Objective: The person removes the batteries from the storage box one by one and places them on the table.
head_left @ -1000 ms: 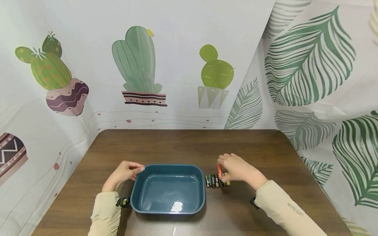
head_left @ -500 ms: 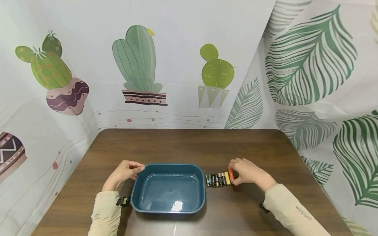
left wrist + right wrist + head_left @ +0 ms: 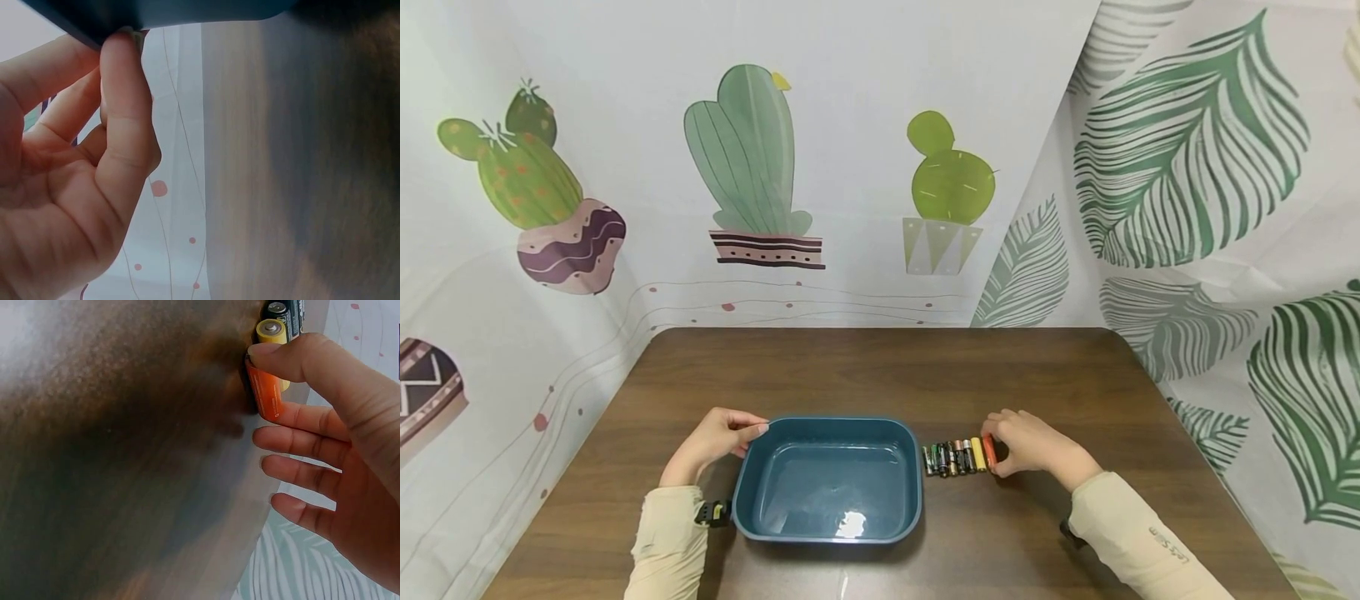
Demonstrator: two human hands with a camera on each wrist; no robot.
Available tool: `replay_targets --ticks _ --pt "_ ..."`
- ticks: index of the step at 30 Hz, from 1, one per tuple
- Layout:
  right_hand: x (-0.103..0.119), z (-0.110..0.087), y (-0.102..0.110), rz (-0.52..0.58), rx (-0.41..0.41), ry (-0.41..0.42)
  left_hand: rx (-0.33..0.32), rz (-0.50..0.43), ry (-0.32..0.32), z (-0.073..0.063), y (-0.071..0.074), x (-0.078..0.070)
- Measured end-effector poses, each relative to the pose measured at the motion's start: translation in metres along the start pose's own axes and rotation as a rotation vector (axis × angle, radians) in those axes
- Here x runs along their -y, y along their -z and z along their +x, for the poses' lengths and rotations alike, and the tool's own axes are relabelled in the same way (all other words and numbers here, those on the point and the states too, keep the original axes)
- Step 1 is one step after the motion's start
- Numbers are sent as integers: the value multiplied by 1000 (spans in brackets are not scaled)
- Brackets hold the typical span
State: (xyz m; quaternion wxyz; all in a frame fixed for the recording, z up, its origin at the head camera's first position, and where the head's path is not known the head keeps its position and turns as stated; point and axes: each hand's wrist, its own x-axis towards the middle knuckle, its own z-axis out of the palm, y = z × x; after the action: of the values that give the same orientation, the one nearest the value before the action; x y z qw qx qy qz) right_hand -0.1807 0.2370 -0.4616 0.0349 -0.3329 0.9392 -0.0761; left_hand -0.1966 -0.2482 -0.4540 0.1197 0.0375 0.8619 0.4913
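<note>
My left hand (image 3: 718, 442) pinches the upper left corner of a blue rectangular basin (image 3: 751, 492) between thumb and fingers; the left wrist view shows the thumb pressed to its rim. An orange battery (image 3: 265, 390) is held by its ends between the thumb and index finger of my right hand (image 3: 1033, 446). It lies at the right end of a row of batteries (image 3: 952, 458), right beside a yellow battery (image 3: 271, 327). Most of the others in the row are dark, lined up side by side just right of the basin. The remaining right fingers are spread apart.
The brown wooden table (image 3: 880, 367) runs back to a cloth wall printed with cacti and leaves (image 3: 756, 158). The basin has nothing in it but a light reflection. Dark bands (image 3: 713, 512) sit at the wrists.
My right hand has moved right with the orange battery, from above the row to its right end, and brought it down next to the yellow one. The left hand and basin stay put.
</note>
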Motion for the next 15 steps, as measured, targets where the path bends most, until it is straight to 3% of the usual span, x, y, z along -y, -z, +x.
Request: replay_targets --ticks 15 --pt "2 1 -1 23 16 -10 -2 13 -5 1 1 2"
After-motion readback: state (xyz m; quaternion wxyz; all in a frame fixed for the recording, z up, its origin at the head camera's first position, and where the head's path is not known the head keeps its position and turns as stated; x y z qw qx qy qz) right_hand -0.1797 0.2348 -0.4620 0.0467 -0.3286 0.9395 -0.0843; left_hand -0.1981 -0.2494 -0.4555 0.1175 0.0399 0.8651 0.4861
